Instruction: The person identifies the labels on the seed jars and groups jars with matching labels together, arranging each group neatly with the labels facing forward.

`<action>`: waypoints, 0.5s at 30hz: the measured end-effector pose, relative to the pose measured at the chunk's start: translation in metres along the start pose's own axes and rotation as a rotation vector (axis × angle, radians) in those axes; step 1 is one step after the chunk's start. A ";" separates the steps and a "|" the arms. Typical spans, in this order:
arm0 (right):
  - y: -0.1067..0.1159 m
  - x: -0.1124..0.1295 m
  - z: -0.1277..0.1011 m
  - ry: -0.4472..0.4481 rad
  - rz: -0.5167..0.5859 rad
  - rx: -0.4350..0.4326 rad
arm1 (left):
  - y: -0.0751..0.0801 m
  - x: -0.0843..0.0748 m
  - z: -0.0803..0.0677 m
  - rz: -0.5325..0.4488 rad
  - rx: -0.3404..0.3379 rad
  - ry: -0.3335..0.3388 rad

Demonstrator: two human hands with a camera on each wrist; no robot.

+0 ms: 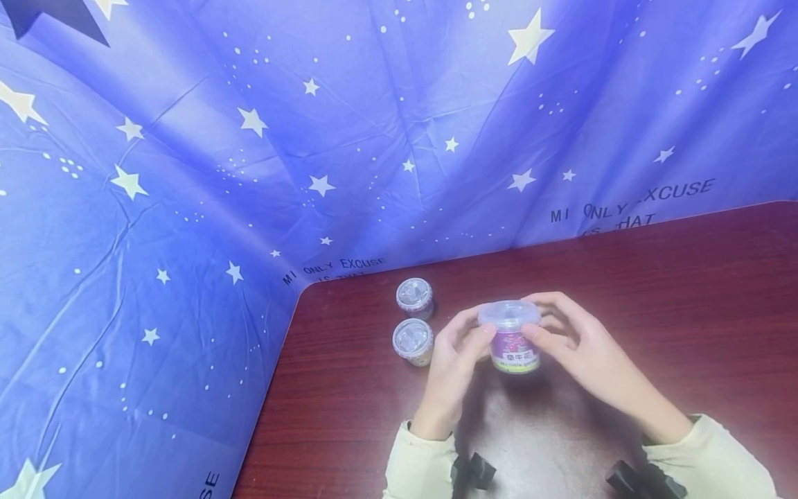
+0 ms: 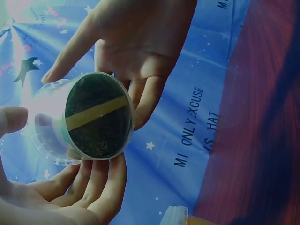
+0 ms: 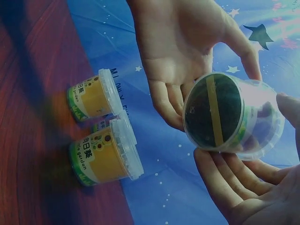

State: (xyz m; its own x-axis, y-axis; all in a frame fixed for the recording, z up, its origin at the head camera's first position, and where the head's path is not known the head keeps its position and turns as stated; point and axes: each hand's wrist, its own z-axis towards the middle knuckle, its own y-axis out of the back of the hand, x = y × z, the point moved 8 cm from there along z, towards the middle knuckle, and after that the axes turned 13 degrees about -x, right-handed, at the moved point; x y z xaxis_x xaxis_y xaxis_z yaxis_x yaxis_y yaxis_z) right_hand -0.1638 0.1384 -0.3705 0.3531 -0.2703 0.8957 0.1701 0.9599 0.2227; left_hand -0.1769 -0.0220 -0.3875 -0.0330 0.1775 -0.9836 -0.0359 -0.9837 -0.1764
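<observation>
- Both hands held one small clear-lidded tub point(image 1: 512, 337) up off the dark red table point(image 1: 654, 291), near its front middle.
- Left hand point(image 1: 450, 360): thumb and fingers curled round the tub's left side, clamped on it. Right hand point(image 1: 582, 346): fingers wrapped round the right side and rim, also gripping.
- Wrist views showed the tub's dark base with a yellow stripe across it point(image 2: 96, 115), fingers cupping under and beside it.
- Step in hand, as I judged it: tub lifted and steadied between both hands, clear lid point(image 1: 509, 313) on. Looked like a hold to inspect or open.
- The next move would call for one hand fixing the body while the other works the lid rim; the wall looked thin, so a light squeeze.
- Two more tubs sat on the table to the left, far one point(image 1: 414, 297) and near one point(image 1: 413, 342), just beside each other, lids on.
- Writing: held tub had a purple label with Chinese characters, too small to read. Spare tubs' yellow labels point(image 3: 96, 157) read "garden" plus Chinese characters.
- Starry blue backdrop cloth point(image 1: 249, 173) carried "MI ONLY EXCUSE".
</observation>
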 end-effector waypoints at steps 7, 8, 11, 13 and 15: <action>-0.001 -0.001 0.001 0.001 0.036 0.055 | -0.003 -0.001 -0.001 -0.073 0.075 0.026; -0.001 -0.001 0.001 0.004 0.044 0.064 | -0.004 -0.001 -0.002 -0.078 0.087 0.029; -0.002 0.000 0.000 0.011 0.066 0.088 | -0.006 -0.001 -0.003 -0.089 0.118 0.031; -0.002 0.000 0.000 0.018 0.072 0.094 | -0.006 -0.001 -0.003 -0.091 0.126 0.030; -0.002 0.001 0.000 0.023 0.070 0.094 | -0.006 -0.001 -0.003 -0.091 0.127 0.028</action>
State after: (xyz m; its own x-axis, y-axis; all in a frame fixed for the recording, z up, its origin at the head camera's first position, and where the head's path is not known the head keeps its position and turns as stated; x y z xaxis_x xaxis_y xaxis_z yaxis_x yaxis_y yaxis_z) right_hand -0.1640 0.1362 -0.3705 0.3820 -0.2032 0.9016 0.0573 0.9789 0.1964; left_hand -0.1741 -0.0161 -0.3857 0.0038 0.2629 -0.9648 -0.1633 -0.9517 -0.2600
